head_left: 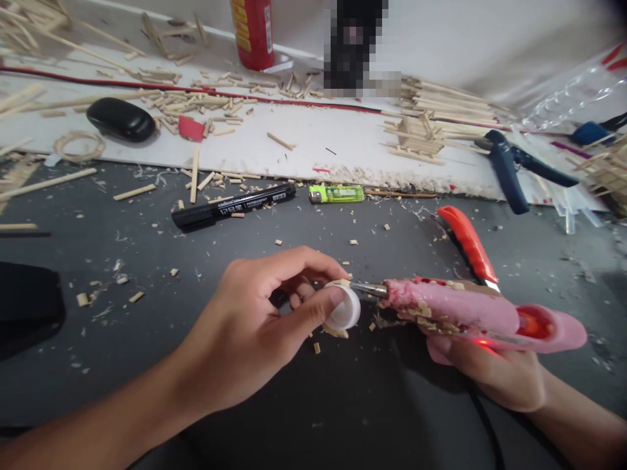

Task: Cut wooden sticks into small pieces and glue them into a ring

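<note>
the left hand [255, 326] pinches a small white cap [344, 312] between thumb and fingers, with bits of wood stuck at its rim, low over the dark grey floor [294, 405]. the right hand [490, 369] is wrapped tight round a pink glue gun [470, 313], its body crusted with wood scraps, its metal nozzle touching the cap's upper edge. a red light glows near the trigger, so the gun looks hot. to do this well, i'd say keep the nozzle on the wood piece, squeeze gently for a small bead, and keep the fingertips [337, 297] off the fresh glue, since the thumb sits just beside the tip. an orange-handled cutter [467, 243] lies just behind the gun; a black marker [232, 207] and a green lighter [337, 193] lie further off
</note>
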Demonstrator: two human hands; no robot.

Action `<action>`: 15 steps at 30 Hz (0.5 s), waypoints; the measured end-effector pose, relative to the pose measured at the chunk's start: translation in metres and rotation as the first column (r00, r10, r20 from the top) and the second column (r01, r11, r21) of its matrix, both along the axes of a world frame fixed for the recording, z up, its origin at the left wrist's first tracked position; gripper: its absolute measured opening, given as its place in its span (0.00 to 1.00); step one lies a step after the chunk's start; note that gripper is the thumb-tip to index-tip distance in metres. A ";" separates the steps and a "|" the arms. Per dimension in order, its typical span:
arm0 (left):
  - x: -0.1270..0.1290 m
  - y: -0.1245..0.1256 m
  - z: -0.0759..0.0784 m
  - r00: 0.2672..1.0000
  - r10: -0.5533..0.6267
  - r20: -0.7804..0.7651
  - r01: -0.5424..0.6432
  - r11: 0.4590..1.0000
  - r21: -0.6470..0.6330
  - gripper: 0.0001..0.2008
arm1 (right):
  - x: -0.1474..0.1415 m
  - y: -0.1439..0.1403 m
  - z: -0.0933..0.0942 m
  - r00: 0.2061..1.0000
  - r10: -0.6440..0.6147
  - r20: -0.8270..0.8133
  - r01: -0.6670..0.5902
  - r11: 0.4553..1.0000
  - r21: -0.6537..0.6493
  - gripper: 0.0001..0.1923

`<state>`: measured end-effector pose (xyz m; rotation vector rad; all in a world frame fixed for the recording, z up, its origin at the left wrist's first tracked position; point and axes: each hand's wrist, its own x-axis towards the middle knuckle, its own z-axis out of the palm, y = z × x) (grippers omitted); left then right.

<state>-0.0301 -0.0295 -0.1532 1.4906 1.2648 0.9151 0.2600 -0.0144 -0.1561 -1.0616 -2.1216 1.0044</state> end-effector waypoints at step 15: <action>0.000 -0.001 -0.002 0.999 0.040 0.000 -0.040 0.997 0.069 0.05 | -0.010 0.000 0.006 0.998 -0.049 0.044 0.051 0.997 -0.058 0.09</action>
